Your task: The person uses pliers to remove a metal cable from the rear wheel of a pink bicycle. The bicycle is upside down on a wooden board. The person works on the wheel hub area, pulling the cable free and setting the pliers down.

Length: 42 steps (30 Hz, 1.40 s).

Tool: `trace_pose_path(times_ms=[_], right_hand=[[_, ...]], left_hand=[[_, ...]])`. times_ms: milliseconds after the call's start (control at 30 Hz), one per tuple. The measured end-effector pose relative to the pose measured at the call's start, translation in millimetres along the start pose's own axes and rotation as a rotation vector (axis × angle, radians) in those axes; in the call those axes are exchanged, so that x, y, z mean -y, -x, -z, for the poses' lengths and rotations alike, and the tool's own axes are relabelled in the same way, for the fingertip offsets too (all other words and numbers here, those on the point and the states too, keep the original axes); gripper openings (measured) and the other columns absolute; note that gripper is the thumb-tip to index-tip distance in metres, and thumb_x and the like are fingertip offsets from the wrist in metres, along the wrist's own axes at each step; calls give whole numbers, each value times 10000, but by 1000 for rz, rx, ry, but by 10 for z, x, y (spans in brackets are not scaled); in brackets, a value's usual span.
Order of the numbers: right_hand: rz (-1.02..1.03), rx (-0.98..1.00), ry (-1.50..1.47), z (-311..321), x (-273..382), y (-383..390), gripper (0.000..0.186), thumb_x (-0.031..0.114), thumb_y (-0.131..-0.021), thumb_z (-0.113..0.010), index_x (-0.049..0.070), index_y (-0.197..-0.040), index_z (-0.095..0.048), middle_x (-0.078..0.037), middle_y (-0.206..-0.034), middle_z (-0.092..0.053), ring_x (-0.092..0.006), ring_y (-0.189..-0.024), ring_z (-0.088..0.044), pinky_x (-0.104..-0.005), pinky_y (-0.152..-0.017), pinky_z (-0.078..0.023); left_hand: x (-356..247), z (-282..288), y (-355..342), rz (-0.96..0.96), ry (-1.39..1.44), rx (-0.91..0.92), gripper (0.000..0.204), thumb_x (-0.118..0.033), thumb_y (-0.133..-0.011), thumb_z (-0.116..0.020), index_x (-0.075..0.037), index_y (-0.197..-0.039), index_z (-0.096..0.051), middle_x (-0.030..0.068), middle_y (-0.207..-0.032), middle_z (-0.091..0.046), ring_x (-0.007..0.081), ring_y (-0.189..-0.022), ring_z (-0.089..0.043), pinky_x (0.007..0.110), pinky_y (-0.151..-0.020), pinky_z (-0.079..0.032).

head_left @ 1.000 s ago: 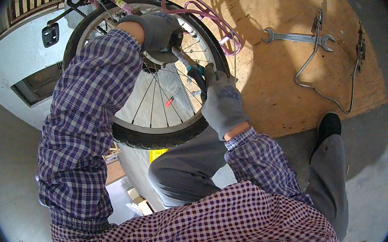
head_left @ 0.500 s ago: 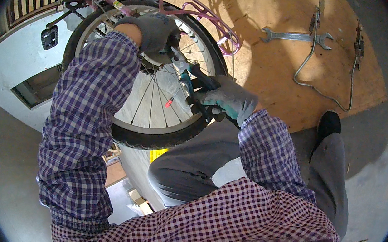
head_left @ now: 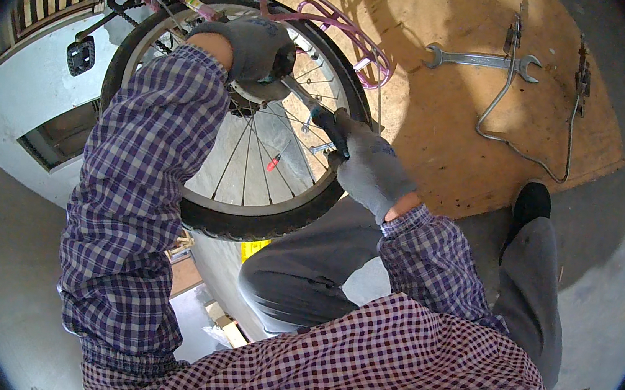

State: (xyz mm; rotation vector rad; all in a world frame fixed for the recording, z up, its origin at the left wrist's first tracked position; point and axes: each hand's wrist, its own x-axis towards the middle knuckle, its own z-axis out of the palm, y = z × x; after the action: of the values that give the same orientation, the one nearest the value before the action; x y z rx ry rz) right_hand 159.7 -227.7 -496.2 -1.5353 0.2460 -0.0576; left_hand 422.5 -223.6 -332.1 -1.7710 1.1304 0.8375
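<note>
The dark handles of a pair of pliers [head_left: 328, 126] are gripped by the gloved right hand [head_left: 374, 160], and the tool's metal end is pointed at the gloved left hand [head_left: 258, 49], over the spokes of the bicycle wheel [head_left: 255, 228]. The left hand is curled near the hub; whether anything is clasped in it cannot be told. On the plywood board [head_left: 433, 151], a double open-ended wrench [head_left: 473, 60] is crossed by a bent metal rod [head_left: 522, 152].
</note>
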Motion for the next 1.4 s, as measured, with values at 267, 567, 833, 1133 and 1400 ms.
trace_pose_path(times_ms=[267,567,833,1133,1400], right_hand=[[32,-113,358,-76,242,-40,674,187,-908,-661,-18,-1515,-450,-242,-1232,-627,-390,-1048,-669,-458,-848,-577],[-83,-58,372,-95,364,-27,606,86,-914,-658,-14,-1488,-491,-245,-1228,-643,-417,-1096,-663,-489,-886,-571],[-326,418,-646,166,39,-258,383,177,-901,-764,30,-1250,-708,-129,-992,-780,-204,-832,-721,-352,-689,-539],[-384,381,-408,102,-198,-113,517,184,-885,-783,29,-1354,-629,-11,-840,-670,-111,-689,-634,-293,-581,-534],[37,-24,186,-37,-12,-6,616,165,-918,-650,-42,-1476,-491,-285,-1205,-643,-413,-1074,-681,-496,-921,-570]], left_hand=[[6,-20,-38,42,1,14,427,7,-685,-721,-115,-1089,-782,157,-1116,-754,360,-1105,-705,457,-974,-562],[-61,31,5,55,23,15,393,6,-712,-736,-128,-1078,-788,128,-1107,-766,337,-1089,-716,447,-959,-571],[-89,115,39,16,34,61,379,-19,-777,-738,-131,-1139,-768,149,-1152,-745,361,-1088,-707,463,-958,-570],[-35,15,26,4,-61,-19,359,-71,-751,-768,-138,-1104,-775,147,-1136,-744,370,-1087,-702,479,-983,-555],[-24,48,17,-4,-4,16,381,-84,-723,-777,-136,-1101,-779,129,-1113,-762,344,-1079,-715,462,-959,-571]])
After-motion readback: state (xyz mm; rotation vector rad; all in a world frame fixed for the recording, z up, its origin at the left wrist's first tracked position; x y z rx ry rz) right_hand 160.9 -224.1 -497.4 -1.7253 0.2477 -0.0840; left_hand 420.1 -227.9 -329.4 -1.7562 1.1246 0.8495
